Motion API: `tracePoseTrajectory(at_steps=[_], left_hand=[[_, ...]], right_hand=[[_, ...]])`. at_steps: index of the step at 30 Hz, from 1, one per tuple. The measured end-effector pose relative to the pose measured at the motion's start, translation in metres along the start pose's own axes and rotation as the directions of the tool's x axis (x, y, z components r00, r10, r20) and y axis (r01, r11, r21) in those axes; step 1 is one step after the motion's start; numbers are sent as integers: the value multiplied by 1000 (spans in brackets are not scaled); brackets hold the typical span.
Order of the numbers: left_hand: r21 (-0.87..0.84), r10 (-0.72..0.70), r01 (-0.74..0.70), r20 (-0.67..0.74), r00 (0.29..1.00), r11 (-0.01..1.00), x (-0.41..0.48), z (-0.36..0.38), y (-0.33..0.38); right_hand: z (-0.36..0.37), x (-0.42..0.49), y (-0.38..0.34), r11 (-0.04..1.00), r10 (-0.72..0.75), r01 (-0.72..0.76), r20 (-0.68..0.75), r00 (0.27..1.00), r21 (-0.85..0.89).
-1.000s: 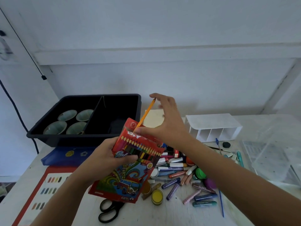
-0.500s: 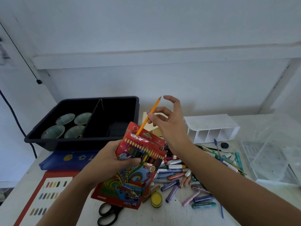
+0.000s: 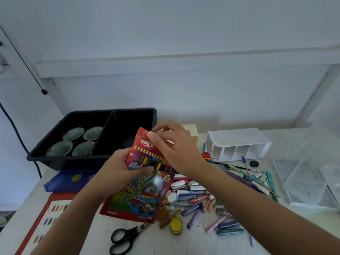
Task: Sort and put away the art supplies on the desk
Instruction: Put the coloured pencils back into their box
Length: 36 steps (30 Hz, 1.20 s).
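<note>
pencil box [image 3: 141,190]: red, tilted.
left hand [image 3: 117,170]: grasping box middle.
right hand [image 3: 176,150]: curled over box top, hiding its opening; grasp unclear.

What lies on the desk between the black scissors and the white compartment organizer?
In the head view, a loose pile of pastel sticks and markers fills that stretch, with a small yellow pot near the scissors.

A black tray [image 3: 64,161] sits on a white surface [image 3: 193,243], four pale green bowls [image 3: 73,133] in its left compartment. Left of the tray a thin black cable [image 3: 44,92] hangs against the wall [image 3: 184,24]; above it runs a white shelf [image 3: 184,65].
</note>
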<state>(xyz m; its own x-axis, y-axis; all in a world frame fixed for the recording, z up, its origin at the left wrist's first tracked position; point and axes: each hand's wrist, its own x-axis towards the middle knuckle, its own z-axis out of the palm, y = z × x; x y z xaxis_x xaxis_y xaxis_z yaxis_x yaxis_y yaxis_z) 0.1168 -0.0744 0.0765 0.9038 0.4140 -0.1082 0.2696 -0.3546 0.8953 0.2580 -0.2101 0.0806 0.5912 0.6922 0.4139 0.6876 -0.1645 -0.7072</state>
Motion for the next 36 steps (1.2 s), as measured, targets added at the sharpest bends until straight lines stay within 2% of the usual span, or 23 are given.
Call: tracePoseTrajectory(at_steps=[2, 4, 6, 8, 11, 13, 15, 19, 27, 32, 36], left_hand=[[-8, 3, -3, -20, 1000, 1000, 0, -3, -1], [-16, 2, -3, -39, 999, 1000, 0, -7, -3], [-18, -6, 5, -58, 998, 1000, -2, -12, -9], [-38, -31, 28, -85, 996, 999, -4, -17, -18], [-75, -68, 60, -109, 992, 995, -8, -23, -30], [-86, -78, 69, -112, 991, 994, -9, -25, -35], [-99, -87, 76, -109, 990, 992, -9, -26, -40], [-87, -83, 72, -127, 988, 994, -8, -25, -47], [-102, -83, 71, -110, 990, 992, -4, -25, -51], [-91, -82, 72, -113, 990, 993, -4, -25, -50], [-80, -64, 54, -125, 990, 995, -6, -25, -49]], right_hand=[[-6, 0, 3, 994, 5, -1, -35, 999, 110], [-11, -1, 12, 981, 73, -46, -139, 988, 190], [-12, -8, 31, 985, 130, -106, -173, 976, 139], [-9, -20, 54, 990, 120, -121, -14, 993, -72], [4, -45, 88, 884, 73, 89, 323, 943, -459], [14, -58, 102, 770, 92, 195, 408, 908, -607], [21, -64, 107, 722, 76, 226, 399, 914, -654], [27, -65, 109, 719, 38, 235, 375, 926, -654], [34, -57, 112, 676, 167, 214, 429, 887, -705], [32, -46, 107, 773, 237, 86, 412, 880, -628], [24, -48, 104, 831, 233, 24, 387, 892, -556]])
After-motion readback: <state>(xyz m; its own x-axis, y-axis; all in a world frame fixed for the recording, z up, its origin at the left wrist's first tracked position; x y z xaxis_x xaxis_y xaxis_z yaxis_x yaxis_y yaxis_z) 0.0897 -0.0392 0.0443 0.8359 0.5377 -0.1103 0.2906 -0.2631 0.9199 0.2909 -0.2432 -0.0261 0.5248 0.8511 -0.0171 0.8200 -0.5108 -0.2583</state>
